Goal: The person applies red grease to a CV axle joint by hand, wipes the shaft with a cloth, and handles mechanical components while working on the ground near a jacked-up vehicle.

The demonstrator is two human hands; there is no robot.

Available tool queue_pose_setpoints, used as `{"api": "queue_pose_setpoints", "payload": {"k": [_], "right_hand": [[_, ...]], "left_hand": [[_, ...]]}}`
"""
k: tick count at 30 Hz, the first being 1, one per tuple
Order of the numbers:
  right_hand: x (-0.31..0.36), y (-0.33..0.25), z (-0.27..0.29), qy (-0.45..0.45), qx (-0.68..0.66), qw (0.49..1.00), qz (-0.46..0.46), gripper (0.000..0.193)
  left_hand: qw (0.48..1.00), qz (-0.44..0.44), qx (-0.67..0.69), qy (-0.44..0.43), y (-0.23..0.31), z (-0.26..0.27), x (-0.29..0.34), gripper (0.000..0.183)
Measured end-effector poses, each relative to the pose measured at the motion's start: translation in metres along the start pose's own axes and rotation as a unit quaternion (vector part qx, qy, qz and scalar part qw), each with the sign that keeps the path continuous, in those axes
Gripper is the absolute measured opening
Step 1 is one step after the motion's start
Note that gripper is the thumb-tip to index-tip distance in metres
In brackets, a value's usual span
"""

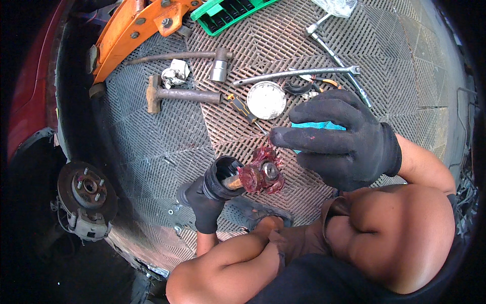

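Note:
My left hand (205, 202), in a black glove, is wrapped around a drive shaft at its black rubber boot (219, 177). The boot's wide mouth faces up and right. Out of it stands the shaft's tripod joint (263, 172), coated in dark red grease. Above and to the right, my right hand (336, 139), also black-gloved, has its fingers stretched out and apart. It does not touch the joint. Something turquoise (319, 125) shows between and behind those fingers; I cannot tell whether it is held or lies below. A small reddish smear marks one finger.
On the mat lie two hammers (187, 95), a socket (218, 71), crumpled paper (175, 72), a screwdriver (242, 108), a round white lid (266, 100), a long metal bar (293, 75) and a ratchet extension (339, 63). An orange jack (136, 30), a green case (233, 12) and a brake disc (87, 190) surround them.

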State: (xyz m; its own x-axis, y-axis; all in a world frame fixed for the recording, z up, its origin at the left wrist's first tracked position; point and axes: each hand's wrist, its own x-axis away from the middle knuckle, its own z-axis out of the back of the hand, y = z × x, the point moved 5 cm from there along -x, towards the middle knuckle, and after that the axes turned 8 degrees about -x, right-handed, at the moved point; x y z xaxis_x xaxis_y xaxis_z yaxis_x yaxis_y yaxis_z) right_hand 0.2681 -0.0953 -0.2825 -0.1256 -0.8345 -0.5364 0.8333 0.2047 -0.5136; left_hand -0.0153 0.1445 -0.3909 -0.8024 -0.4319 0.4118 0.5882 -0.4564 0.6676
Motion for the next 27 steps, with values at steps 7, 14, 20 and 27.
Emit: {"api": "queue_pose_setpoints", "payload": {"k": [7, 14, 20, 27], "right_hand": [[0.001, 0.006, 0.004, -0.018, -0.044, 0.998, -0.034, 0.026], [-0.001, 0.006, 0.006, -0.052, -0.037, 0.998, -0.029, 0.024], [-0.013, 0.006, 0.016, -0.147, -0.077, 0.983, -0.079, 0.016], [-0.029, 0.003, 0.022, -0.206, -0.077, 0.973, -0.064, 0.023]], "left_hand": [[1.0, -0.015, -0.005, 0.002, 0.011, 0.002, -0.023, 0.02], [0.999, -0.028, -0.009, 0.017, 0.016, 0.007, -0.047, 0.019], [0.993, -0.064, -0.001, 0.098, 0.004, 0.001, -0.052, 0.02], [0.994, -0.072, 0.026, 0.073, -0.012, -0.007, -0.052, 0.019]]}}
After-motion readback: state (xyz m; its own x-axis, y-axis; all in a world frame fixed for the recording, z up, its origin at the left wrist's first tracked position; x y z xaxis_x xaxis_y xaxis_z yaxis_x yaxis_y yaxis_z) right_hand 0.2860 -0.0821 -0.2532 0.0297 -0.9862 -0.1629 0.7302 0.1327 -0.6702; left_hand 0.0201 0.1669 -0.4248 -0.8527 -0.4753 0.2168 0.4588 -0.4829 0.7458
